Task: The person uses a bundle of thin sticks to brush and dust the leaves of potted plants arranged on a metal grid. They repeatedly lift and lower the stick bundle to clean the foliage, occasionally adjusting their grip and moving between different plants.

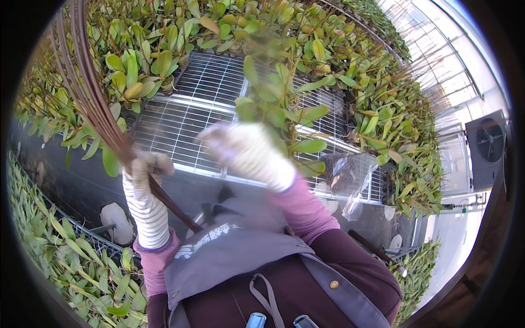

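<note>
My left hand [148, 166], in a striped knit glove, is closed around a bundle of thin brown stakes [96, 104]. The bundle fans out towards the upper left, and its lower end runs down to the front of my grey apron [246, 250]. My right hand [240, 143], gloved alike, is motion-blurred above the wire-mesh bench [180, 135]. Whether its fingers hold anything cannot be made out. Just beyond its wrist stand leafy green potted plants [283, 106], partly blurred, with their pots hidden.
Dense rows of broad-leaved potted plants [164, 65] surround the mesh on its far side and right. A clear plastic bag [350, 176] with dark contents lies at the bench's right front. More plants [78, 262] grow at lower left. A fan unit [488, 141] stands far right.
</note>
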Demonstrator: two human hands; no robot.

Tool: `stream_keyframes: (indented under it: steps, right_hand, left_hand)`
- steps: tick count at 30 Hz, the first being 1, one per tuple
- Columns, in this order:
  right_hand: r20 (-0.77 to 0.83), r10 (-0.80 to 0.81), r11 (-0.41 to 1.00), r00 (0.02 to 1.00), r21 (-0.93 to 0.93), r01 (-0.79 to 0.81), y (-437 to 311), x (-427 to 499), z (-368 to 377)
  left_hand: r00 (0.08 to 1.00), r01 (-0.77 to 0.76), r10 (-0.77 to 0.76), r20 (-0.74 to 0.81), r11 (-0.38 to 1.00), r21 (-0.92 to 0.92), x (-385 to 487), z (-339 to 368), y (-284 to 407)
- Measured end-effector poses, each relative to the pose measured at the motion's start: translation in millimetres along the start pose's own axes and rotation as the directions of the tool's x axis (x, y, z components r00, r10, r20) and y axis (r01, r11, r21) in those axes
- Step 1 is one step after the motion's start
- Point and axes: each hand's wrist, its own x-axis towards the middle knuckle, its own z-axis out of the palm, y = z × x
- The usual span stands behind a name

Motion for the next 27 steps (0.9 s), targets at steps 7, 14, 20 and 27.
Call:
stream_keyframes:
  steps: [7, 14, 20, 27]
  right_hand:
    - [-0.709, 0.212, 0.966, 0.673, 0.046, -0.256, 125, 32, -242]
    - [-0.68, 0.247, 0.967, 0.69, 0.122, -0.226, 318, 76, -296]
    - [-0.547, 0.377, 0.925, 0.747, 0.189, -0.329, 396, 97, -291]
    - [-0.496, 0.365, 0.931, 0.788, 0.201, -0.304, 426, 114, -295]
  left_hand:
    - [0.966, 0.089, -0.124, -0.226, 0.984, -0.157, 42, 5, -9]
    - [0.931, 0.065, -0.115, -0.348, 0.986, -0.153, 83, 21, -23]
    - [0.928, 0.065, -0.093, -0.361, 0.994, -0.089, 97, 29, -30]
    - [0.854, 0.127, -0.126, -0.504, 0.991, -0.032, 100, 27, -29]
